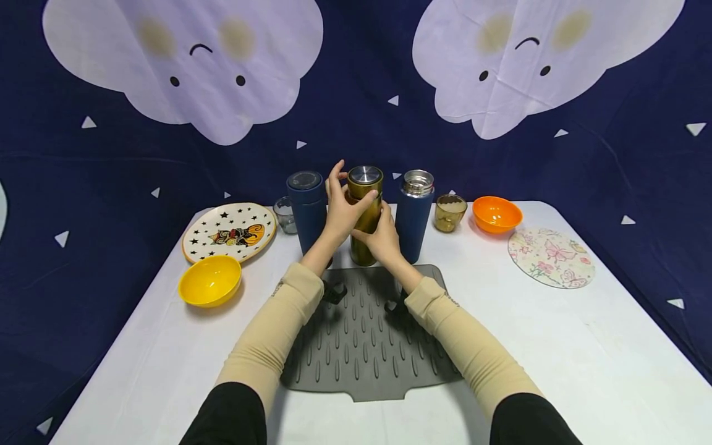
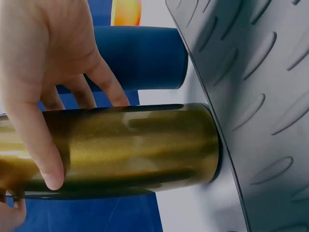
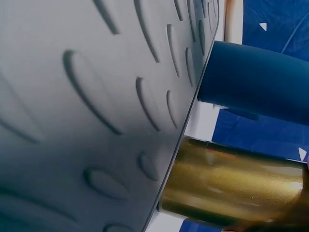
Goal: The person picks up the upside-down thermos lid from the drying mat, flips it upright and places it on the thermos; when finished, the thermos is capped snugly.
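Observation:
A golden thermos point(image 1: 364, 252) stands upright behind the grey mat, its lid point(image 1: 365, 176) on top with a silver disc. My left hand point(image 1: 343, 210) holds the lid, thumb across the front and index finger raised. Lower down, my right hand point(image 1: 382, 238) grips the thermos body; in the left wrist view this hand point(image 2: 43, 58) has its thumb in front and its other fingers behind. To the left is a blue thermos point(image 1: 308, 216) with its lid on. On the right, another blue thermos point(image 1: 414, 222) shows a bare steel mouth.
A grey ridged mat point(image 1: 361, 346) lies under my forearms. At left are a patterned plate point(image 1: 197, 233), a yellow bowl point(image 1: 210, 281) and a clear glass cup point(image 1: 285, 216). An amber glass cup point(image 1: 449, 213), an orange bowl point(image 1: 497, 214) and a round floral mat point(image 1: 550, 258) sit at right.

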Action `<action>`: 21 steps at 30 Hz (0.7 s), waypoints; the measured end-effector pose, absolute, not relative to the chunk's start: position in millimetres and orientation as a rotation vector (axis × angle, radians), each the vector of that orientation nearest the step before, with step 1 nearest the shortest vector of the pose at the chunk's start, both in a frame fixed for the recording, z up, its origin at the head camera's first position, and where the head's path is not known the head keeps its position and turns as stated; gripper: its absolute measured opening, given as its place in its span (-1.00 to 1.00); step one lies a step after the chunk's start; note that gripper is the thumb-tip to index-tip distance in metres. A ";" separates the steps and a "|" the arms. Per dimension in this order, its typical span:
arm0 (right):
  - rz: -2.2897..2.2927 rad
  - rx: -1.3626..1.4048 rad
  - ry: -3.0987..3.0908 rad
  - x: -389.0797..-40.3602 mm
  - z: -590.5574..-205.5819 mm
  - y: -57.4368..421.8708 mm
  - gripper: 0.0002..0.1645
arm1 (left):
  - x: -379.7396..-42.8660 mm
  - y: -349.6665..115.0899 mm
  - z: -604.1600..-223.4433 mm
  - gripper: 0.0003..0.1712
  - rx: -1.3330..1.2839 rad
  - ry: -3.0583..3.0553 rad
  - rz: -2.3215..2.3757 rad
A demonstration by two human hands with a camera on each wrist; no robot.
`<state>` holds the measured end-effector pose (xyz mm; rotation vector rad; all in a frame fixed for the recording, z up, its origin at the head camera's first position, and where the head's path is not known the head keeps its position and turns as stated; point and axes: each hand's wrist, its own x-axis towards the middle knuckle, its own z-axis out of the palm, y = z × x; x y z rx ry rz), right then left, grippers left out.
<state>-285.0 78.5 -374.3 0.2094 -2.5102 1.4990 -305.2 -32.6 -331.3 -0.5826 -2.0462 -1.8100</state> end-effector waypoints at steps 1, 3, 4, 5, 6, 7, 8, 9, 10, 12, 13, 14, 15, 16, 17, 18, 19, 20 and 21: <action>1.498 0.210 -2.511 -285.0 -374.3 78.6 0.07 | -305.2 -32.5 -331.3 -0.08 -0.580 -2.049 -1.796; 1.494 0.212 -2.515 -284.9 -374.2 78.8 0.06 | -305.5 -33.0 -332.2 -0.10 -0.592 -2.047 -1.792; 1.495 0.216 -2.514 -284.9 -374.1 78.9 0.06 | -305.7 -33.4 -332.6 -0.13 -0.601 -2.045 -1.797; 1.494 0.219 -2.515 -285.0 -374.1 79.1 0.06 | -306.0 -33.6 -333.1 -0.15 -0.612 -2.041 -1.808; 1.493 0.221 -2.515 -284.9 -374.1 79.3 0.06 | -306.4 -33.7 -333.4 -0.15 -0.620 -2.039 -1.813; 1.490 0.221 -2.516 -284.9 -373.9 79.5 0.06 | -306.7 -33.7 -333.4 -0.15 -0.622 -2.036 -1.820; 1.489 0.219 -2.517 -285.0 -373.8 79.6 0.07 | -307.3 -33.6 -333.6 -0.15 -0.619 -2.039 -1.819; 1.489 0.220 -2.516 -285.0 -373.7 79.7 0.07 | -307.1 -33.1 -333.1 -0.13 -0.608 -2.045 -1.809; 1.488 0.221 -2.518 -285.0 -373.6 79.8 0.07 | -307.1 -32.7 -332.8 -0.11 -0.598 -2.051 -1.796; 1.489 0.221 -2.520 -285.0 -373.6 80.0 0.08 | -307.0 -31.8 -332.3 -0.06 -0.582 -2.060 -1.772; 1.490 0.221 -2.520 -285.0 -373.6 80.0 0.08 | -306.6 -31.6 -332.1 -0.05 -0.576 -2.064 -1.762; 1.494 0.224 -2.520 -284.9 -373.6 80.0 0.08 | -306.3 -31.8 -332.3 -0.07 -0.574 -2.066 -1.755; 1.498 0.229 -2.519 -284.9 -373.6 80.0 0.08 | -306.0 -31.9 -332.5 -0.11 -0.576 -2.063 -1.762; 1.499 0.233 -2.518 -285.0 -373.8 80.0 0.07 | -306.1 -32.1 -332.9 -0.14 -0.582 -2.059 -1.777; 1.501 0.234 -2.516 -284.9 -374.0 80.0 0.07 | -306.0 -32.2 -333.1 -0.16 -0.589 -2.051 -1.791; 1.501 0.235 -2.517 -285.0 -374.2 80.0 0.07 | -306.2 -32.3 -333.2 -0.16 -0.591 -2.045 -1.806; 1.500 0.237 -2.518 -285.1 -374.4 80.0 0.07 | -306.1 -32.2 -333.3 -0.16 -0.591 -2.040 -1.814; 1.498 0.239 -2.520 -285.2 -374.7 80.0 0.08 | -306.3 -31.9 -333.5 -0.15 -0.586 -2.040 -1.809; 1.496 0.238 -2.521 -285.3 -375.0 80.0 0.08 | -306.3 -31.5 -333.3 -0.12 -0.579 -2.043 -1.796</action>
